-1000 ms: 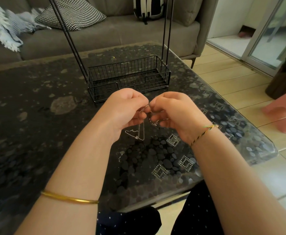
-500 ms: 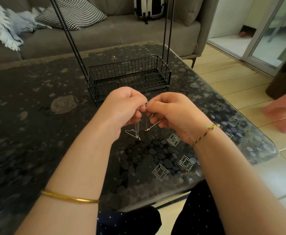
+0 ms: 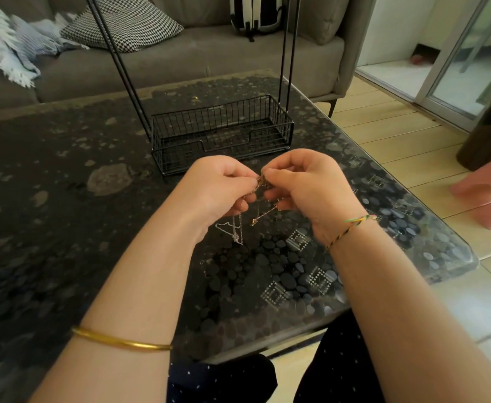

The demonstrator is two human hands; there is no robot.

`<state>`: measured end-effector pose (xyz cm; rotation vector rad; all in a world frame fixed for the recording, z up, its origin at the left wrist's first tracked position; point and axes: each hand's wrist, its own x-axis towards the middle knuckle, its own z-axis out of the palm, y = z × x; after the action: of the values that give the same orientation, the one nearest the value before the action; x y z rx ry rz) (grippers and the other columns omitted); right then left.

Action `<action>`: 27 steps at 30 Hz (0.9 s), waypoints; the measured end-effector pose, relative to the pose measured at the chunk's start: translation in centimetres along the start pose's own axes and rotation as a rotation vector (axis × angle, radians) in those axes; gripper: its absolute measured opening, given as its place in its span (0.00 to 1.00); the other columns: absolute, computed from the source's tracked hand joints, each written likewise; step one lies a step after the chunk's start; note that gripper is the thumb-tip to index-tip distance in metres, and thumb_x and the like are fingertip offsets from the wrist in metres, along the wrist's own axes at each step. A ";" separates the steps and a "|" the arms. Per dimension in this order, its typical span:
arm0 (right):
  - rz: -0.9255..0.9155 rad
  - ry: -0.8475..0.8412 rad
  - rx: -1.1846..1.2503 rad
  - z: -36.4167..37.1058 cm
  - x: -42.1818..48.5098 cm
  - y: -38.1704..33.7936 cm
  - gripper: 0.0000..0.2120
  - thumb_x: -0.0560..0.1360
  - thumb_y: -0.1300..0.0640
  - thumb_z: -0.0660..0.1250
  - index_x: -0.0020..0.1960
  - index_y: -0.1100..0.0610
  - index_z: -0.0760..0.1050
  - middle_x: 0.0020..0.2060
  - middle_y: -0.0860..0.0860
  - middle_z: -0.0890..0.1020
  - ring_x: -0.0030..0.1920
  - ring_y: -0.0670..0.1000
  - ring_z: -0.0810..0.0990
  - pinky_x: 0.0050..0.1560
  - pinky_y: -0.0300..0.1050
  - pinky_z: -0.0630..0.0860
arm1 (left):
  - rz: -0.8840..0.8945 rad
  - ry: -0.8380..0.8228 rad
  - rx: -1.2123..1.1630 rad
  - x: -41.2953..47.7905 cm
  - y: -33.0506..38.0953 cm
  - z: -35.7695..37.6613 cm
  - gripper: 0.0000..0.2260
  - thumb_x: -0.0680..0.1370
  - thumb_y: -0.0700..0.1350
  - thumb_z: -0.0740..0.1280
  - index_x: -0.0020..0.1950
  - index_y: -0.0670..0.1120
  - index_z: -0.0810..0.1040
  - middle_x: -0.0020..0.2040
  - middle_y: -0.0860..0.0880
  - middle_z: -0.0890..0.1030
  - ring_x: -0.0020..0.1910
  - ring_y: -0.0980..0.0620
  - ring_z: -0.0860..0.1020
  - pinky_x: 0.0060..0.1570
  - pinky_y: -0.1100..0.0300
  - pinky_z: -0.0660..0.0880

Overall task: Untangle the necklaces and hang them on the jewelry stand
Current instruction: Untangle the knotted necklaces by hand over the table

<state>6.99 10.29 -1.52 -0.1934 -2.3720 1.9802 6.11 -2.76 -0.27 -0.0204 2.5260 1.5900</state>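
Thin tangled necklaces [image 3: 239, 228] hang between my two hands above the dark table. My left hand [image 3: 218, 190] pinches the chains at a knot near its fingertips, and a silver loop dangles below it. My right hand [image 3: 305, 184] pinches the same knot from the other side, and a short rose-gold chain end [image 3: 264, 215] hangs under it. The black wire jewelry stand [image 3: 223, 135] sits just beyond my hands, a basket base with tall rods rising out of view. Nothing hangs on the visible part of the stand.
The glass table [image 3: 63, 228] has a pebble pattern, and its right edge and corner are close to my right arm. A grey sofa [image 3: 180, 59] with a checked cushion stands behind. A pink stool [image 3: 488, 190] sits on the floor at right.
My hands stay together on the knot with small finger shifts. The rose-gold chain end has swung out a little below my right hand.
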 end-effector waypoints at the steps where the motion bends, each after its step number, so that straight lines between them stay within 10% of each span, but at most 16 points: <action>1: 0.004 0.001 0.000 0.0 0.0 -0.1 0.04 0.74 0.63 0.65 0.41 0.58 0.76 0.36 0.53 0.79 0.31 0.46 0.78 0.29 0.36 0.73 | -0.002 0.011 0.005 0.0 0.0 0.1 0.05 0.77 0.40 0.65 0.46 0.47 0.80 0.36 0.51 0.81 0.28 0.60 0.75 0.34 0.66 0.78; 27: -0.038 -0.039 -0.063 0.0 -0.1 0.0 0.04 0.74 0.64 0.66 0.41 0.57 0.76 0.30 0.50 0.75 0.26 0.43 0.75 0.24 0.34 0.70 | -0.034 0.032 -0.008 0.6 -0.3 0.2 0.09 0.77 0.38 0.62 0.48 0.50 0.79 0.42 0.47 0.80 0.34 0.54 0.75 0.43 0.56 0.78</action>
<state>7.06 10.24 -1.47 -0.1124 -2.4453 1.9116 5.62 -2.63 -0.72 -0.0895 2.5294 1.5990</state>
